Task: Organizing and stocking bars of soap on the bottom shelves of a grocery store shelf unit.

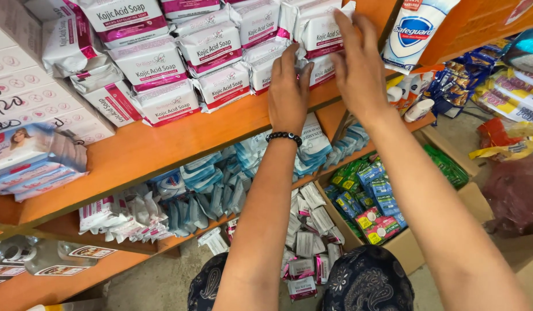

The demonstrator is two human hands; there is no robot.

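We reach both hands up to the white-and-magenta soap packets (312, 43) stacked at the right end of the orange shelf (163, 141). Our left hand (288, 86), a beaded bracelet (284, 137) at its wrist, presses loose fingers against the lower packets. Our right hand (358, 63) lies spread over the upper ones; whether it grips, we cannot tell. A cardboard box (405, 245) of sachets sits near right on the floor.

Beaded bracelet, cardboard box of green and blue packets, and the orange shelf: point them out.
beaded bracelet (284, 137), head view, beads across the left wrist
cardboard box (402, 245), head view, front wall
orange shelf (157, 144), head view, bare board
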